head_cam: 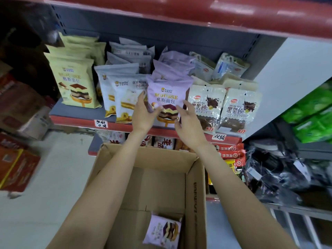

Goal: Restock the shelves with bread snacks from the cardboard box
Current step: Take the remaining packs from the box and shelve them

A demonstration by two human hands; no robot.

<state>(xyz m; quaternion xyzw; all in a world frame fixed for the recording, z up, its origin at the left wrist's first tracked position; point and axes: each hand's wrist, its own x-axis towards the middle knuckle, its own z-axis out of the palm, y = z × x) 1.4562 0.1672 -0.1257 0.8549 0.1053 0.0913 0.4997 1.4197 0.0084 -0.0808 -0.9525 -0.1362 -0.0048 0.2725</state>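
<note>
In the middle of the frame both hands reach up to a purple mousse bread packet (168,97) standing upright at the front edge of the shelf (80,112). The left hand (143,114) holds the packet's left side, its fingers curled round the edge and the thumb across the printed front. The right hand (186,119) is just beside the packet's lower right corner with its fingers spread and relaxed; whether they touch the wrapper cannot be told. More purple packets (172,65) stand in a row behind the front one. To its left are white bread packets (125,94), and further left, cream packets (77,85); to its right are clear bags of dark bread (206,105). Below the forearms, in the lower middle of the frame, the cardboard box (195,186) sits open, and one more purple packet (163,230) lies flat on its bottom near the right wall. Red boxes (16,168) are blurred at the lower left, and green packs (314,114) fill the right edge.
</note>
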